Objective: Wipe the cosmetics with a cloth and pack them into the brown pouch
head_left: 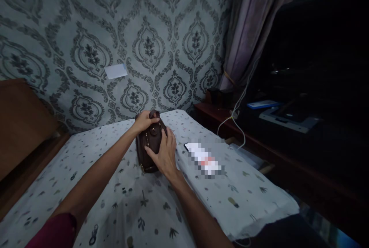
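A small dark brown handbag [152,139] with metal zips stands on the patterned white bedsheet [121,202]. My left hand [144,122] closes on the bag's top left edge, its fingers by the short handle [154,114]. Across the bag's right side lies my right hand [166,151], thumb on the front and fingers on the far right edge, gripping it. The palm hides part of the bag's right side. Right of the bag lies a phone [198,156] with a lit, blurred-out screen.
Behind the bed rises a wallpapered wall [150,60] with a white card [115,71] on it. A brown headboard-like panel [23,125] stands left. On the right are a white cable [239,102], a purple curtain [245,29] and a dark red ledge [210,111].
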`<action>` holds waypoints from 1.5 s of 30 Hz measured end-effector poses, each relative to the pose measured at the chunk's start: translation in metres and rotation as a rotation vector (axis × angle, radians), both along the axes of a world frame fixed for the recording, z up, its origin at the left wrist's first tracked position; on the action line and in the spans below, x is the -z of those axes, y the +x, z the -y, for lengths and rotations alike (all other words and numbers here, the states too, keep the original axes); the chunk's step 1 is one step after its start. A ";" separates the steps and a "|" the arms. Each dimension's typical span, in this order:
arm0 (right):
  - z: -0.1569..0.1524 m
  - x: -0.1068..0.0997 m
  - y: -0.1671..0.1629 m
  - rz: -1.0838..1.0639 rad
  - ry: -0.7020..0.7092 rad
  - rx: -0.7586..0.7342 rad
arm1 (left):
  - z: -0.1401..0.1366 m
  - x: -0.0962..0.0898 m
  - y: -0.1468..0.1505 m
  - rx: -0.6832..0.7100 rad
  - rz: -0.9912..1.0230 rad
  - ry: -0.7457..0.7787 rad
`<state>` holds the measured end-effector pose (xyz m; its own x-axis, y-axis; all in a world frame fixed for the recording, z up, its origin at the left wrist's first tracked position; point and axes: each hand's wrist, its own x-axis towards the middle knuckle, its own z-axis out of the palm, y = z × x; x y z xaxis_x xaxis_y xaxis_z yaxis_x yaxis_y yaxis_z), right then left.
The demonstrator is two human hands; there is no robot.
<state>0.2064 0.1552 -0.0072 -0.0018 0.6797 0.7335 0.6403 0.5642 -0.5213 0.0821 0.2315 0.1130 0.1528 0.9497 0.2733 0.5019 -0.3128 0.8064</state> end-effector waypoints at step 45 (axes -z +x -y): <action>0.006 -0.010 0.004 0.055 -0.016 0.023 | 0.005 -0.003 0.000 0.009 -0.003 0.019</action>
